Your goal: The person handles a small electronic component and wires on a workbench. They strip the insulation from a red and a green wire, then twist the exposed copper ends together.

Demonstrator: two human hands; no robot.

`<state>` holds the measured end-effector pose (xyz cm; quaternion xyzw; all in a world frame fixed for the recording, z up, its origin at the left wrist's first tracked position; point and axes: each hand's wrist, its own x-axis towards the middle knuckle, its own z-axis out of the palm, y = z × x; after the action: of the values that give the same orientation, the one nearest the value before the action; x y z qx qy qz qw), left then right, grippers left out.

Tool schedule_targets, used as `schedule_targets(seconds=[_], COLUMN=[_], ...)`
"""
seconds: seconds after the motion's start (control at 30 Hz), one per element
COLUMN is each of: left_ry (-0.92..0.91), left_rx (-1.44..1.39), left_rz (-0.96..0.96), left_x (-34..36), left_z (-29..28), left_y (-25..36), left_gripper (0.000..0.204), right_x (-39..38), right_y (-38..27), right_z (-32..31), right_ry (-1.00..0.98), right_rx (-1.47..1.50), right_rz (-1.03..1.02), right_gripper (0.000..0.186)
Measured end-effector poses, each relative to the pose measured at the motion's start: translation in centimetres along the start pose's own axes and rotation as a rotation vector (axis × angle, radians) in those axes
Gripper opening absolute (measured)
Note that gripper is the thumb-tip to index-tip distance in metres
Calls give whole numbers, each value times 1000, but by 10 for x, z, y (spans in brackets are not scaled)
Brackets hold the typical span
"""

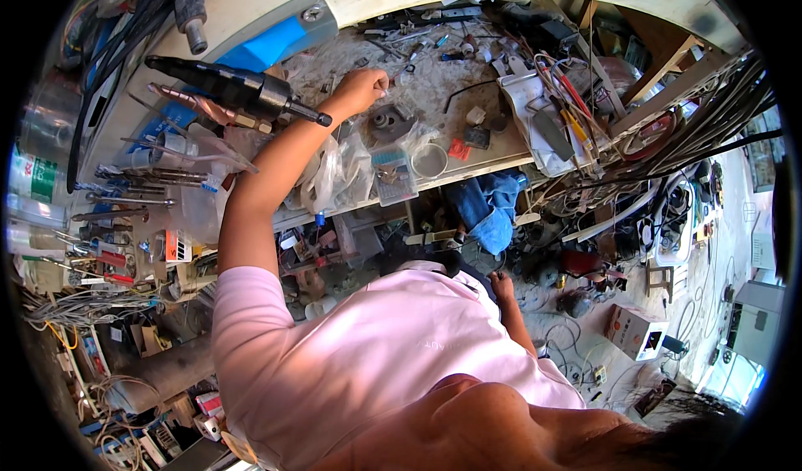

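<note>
My left arm reaches across the cluttered bench shelf [443,91]. Over it my left hand [359,91] is closed, fingers curled together; whatever they may hold is too small to make out. Small metal bits and tools lie scattered beyond that hand. Just below it on the shelf sit a dark round metal part [391,122], crumpled clear plastic bags [338,170] and a clear plastic box [393,175] of small pieces. My right hand [501,285] hangs low beside my body, below a blue cloth [489,212]. Its fingers look curled in, and their inside is hidden.
A black tool with a metal shank [242,86] juts out above my left forearm. Drill bits [125,199] stand at the left. On the right are a white tray [535,120] of tools, hanging cables [710,128] and a cardboard box [635,331] on the littered floor.
</note>
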<state>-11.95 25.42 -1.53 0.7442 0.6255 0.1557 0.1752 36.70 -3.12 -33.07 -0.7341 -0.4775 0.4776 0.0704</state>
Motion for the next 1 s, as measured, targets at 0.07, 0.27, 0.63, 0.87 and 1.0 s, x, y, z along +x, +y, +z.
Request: schedule_targets(seconds=[0.07, 0.27, 0.63, 0.87, 1.0], left_ry=[19, 8, 240, 577, 803], left_rx=[34, -106, -214, -223, 36], left_rz=[-5, -59, -27, -276, -442], left_x=[3, 6, -17, -168, -253], left_z=[3, 8, -65, -145, -160], left_y=[0, 0, 13, -15, 41], left_gripper=[16, 17, 17, 20, 23], right_x=[1, -1, -3, 17, 26], right_y=[4, 13, -18, 2, -7], right_z=[1, 3, -15, 0, -5], right_ry=[-5, -11, -62, -72, -137], right_rx=[3, 45, 39, -72, -97], right_rz=[25, 38, 27, -97, -99], right_gripper=[35, 35, 34, 33, 32])
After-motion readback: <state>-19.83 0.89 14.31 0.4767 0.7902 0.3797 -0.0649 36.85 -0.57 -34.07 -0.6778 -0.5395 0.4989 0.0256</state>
